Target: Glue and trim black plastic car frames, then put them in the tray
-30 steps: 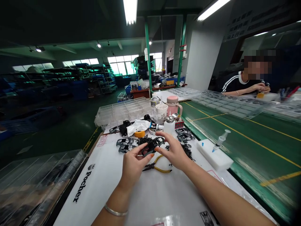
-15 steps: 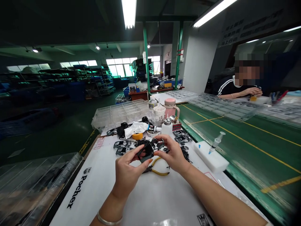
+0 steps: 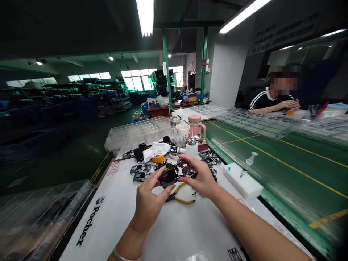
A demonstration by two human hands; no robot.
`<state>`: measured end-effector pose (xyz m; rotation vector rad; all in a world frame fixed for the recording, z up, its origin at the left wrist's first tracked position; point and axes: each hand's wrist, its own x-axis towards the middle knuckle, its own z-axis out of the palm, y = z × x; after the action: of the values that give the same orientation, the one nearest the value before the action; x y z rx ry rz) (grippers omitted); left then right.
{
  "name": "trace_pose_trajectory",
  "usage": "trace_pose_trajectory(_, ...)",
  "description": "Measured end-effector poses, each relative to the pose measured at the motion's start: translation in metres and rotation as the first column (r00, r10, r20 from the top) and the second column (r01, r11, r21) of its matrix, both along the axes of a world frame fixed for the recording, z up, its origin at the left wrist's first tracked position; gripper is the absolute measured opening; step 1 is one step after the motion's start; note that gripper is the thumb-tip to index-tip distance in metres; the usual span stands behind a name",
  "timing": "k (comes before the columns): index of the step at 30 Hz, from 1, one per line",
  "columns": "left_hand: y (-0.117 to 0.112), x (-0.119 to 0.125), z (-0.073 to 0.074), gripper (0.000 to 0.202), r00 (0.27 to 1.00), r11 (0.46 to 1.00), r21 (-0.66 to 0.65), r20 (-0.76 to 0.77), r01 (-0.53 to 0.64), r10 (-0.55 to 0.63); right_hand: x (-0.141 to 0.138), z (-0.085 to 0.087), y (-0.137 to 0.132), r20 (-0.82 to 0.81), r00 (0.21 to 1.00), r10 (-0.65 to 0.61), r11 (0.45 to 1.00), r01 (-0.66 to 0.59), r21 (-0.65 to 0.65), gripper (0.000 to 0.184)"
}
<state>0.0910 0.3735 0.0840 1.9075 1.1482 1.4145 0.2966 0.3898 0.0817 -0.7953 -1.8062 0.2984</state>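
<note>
Both of my hands hold a dark grey model car body shell (image 3: 171,176) with large openings, raised above the white work sheet. My left hand (image 3: 150,192) grips its left end between the fingers and the thumb. At the other end, my right hand (image 3: 199,176) pinches it with fingers above and thumb below. Yellow-handled pliers (image 3: 185,200) lie on the sheet just beneath. Similar dark shells rest left (image 3: 140,168) and right (image 3: 210,156) of my hands. Behind them is a heap of small black parts (image 3: 160,165), partly hidden.
A white foam block (image 3: 243,181) with a syringe (image 3: 248,164) stands right. Farther back are yellow tape (image 3: 158,159), a dispenser bottle (image 3: 191,146), a paper cup (image 3: 182,133), a pink flask (image 3: 194,125) and clear divided trays (image 3: 138,132). Another person (image 3: 280,98) sits far right.
The shell has turned slightly in my hands, so its openings show more plainly. Both hands keep their hold. The whole view has shifted a little.
</note>
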Motion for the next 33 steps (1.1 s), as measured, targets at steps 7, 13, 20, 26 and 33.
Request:
trace_pose_trajectory(7,0.000,0.002,0.007,0.054,0.992,0.990,-0.104,0.100,0.092,-0.081,0.002,0.004,0.001,0.017,1.000,-0.020,0.994,0.018,0.112,0.050)
trace_pose_trajectory(13,-0.002,0.001,0.013,0.060,0.994,0.977,-0.209,0.109,0.044,-0.021,0.001,0.011,-0.008,0.010,0.999,-0.053,0.997,0.052,0.058,0.059)
trace_pose_trajectory(20,0.008,0.000,0.008,0.072,0.946,0.889,-0.411,0.317,0.200,-0.067,0.002,0.018,-0.011,0.027,0.977,-0.210,0.932,0.192,0.307,0.034)
trace_pose_trajectory(26,0.008,-0.002,0.011,0.078,0.920,0.846,-0.462,0.382,0.266,-0.081,-0.006,0.015,-0.009,0.168,0.961,-0.218,0.903,0.133,0.409,0.019)
trace_pose_trajectory(33,0.005,-0.001,0.015,0.075,0.900,0.816,-0.481,0.424,0.319,-0.102,-0.009,0.015,-0.010,0.151,0.970,-0.190,0.898,0.109,0.427,0.021)
